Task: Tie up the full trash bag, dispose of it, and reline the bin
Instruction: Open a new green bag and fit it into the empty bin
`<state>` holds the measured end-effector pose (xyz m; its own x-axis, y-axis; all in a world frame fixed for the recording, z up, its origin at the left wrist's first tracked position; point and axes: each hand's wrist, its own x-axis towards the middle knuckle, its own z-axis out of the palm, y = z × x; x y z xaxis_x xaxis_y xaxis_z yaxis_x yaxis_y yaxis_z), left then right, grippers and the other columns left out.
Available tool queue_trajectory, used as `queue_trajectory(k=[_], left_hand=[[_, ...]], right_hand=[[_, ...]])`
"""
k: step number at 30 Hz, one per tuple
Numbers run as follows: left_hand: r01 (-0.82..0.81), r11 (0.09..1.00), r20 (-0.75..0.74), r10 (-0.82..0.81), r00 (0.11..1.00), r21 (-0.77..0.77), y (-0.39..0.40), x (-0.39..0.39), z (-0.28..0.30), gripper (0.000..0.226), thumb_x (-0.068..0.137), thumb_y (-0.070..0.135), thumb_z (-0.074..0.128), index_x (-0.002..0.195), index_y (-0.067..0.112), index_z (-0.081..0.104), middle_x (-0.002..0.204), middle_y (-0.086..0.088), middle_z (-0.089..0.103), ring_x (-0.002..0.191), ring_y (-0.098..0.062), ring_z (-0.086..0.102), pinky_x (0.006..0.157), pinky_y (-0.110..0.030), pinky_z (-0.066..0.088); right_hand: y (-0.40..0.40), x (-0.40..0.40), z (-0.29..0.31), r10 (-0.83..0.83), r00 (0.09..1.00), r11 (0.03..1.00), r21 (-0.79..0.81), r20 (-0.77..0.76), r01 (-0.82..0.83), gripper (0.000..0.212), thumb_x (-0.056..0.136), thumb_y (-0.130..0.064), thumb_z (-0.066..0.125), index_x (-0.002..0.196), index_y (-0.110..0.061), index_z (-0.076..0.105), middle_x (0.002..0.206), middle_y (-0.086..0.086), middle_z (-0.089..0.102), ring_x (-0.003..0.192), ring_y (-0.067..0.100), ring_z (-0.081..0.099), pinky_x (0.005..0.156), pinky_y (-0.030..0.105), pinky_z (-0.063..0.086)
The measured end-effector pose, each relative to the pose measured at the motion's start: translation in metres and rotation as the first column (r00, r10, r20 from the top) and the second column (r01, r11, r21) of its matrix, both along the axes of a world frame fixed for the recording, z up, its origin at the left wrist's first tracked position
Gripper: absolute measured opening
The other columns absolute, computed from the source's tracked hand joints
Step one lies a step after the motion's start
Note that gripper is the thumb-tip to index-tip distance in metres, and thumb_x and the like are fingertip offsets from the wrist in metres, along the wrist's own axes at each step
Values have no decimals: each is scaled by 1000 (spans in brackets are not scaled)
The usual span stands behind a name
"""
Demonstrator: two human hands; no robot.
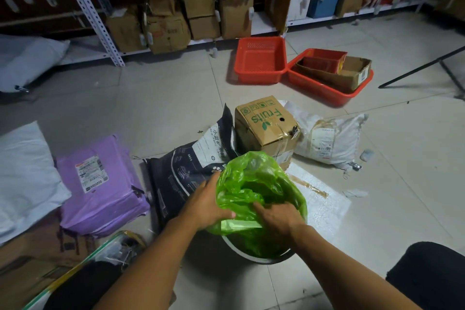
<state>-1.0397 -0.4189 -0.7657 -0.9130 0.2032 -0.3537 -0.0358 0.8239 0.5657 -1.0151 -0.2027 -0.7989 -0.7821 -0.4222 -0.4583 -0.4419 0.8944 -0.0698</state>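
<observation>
Low in the middle of the head view, a translucent green plastic trash bag [259, 184] stands puffed up out of a round bin with a pale rim [241, 251] on the tiled floor [156, 98]. The left hand [206, 202] grips the bag's left edge, thumb curled over the plastic. The right hand [276, 214] presses into the bag's mouth, fingers bent onto the gathered plastic; whether it pinches a fold cannot be told. Just left of the bag lies a dark printed sack [186, 171], touching it. Further left sits a purple plastic mailer parcel with a white label [100, 186]. Right behind the bag, at frame centre, stands a brown cardboard box printed "Fruits" [266, 126], with a white woven parcel [327, 138] beside it on the right. In the upper middle two red plastic baskets [261, 59] sit side by side, the right one holding an open carton. Metal shelving with cardboard boxes [166, 25] fills the top.
</observation>
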Motion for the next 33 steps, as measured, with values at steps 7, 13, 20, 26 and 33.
queue_trajectory(k=[7,13,20,26,33], left_hand=[[-33,998,-72,29,997,-54,-9,-3,2,87,73,42,78,142,35,25,138,-5,44,122,-28,53,99,-43,47],[42,999,-207,-46,977,-20,-5,6,2,30,79,10,70,79,30,48,111,9,39,92,-25,61,77,-36,50],[108,992,68,-104,992,-60,-3,15,4,104,62,54,84,147,19,35,140,-3,38,129,-21,45,106,-28,37],[170,976,162,-148,976,-134,-11,19,6,138,51,56,87,154,18,4,152,-5,24,138,-27,37,112,-40,35],[215,940,184,-170,968,-264,-12,22,-5,142,46,55,88,153,21,1,145,-4,31,132,-29,44,107,-44,41]], right_hand=[[28,2,15,-64,994,987,-140,88,76,67,85,-41,64,143,-28,33,125,7,62,111,31,61,92,39,50],[44,10,36,-72,997,947,-313,31,78,30,76,-35,59,106,-28,59,99,0,69,92,28,64,72,33,50],[38,29,47,-129,978,925,-337,166,179,44,85,-66,48,81,-23,58,77,-3,60,73,20,56,69,32,48],[40,34,53,-284,936,840,-417,208,347,50,90,-61,45,83,-16,65,81,1,68,73,18,59,73,36,52],[52,44,60,-66,980,922,-364,186,131,32,79,-43,57,82,-14,70,78,9,67,65,20,45,63,26,38]])
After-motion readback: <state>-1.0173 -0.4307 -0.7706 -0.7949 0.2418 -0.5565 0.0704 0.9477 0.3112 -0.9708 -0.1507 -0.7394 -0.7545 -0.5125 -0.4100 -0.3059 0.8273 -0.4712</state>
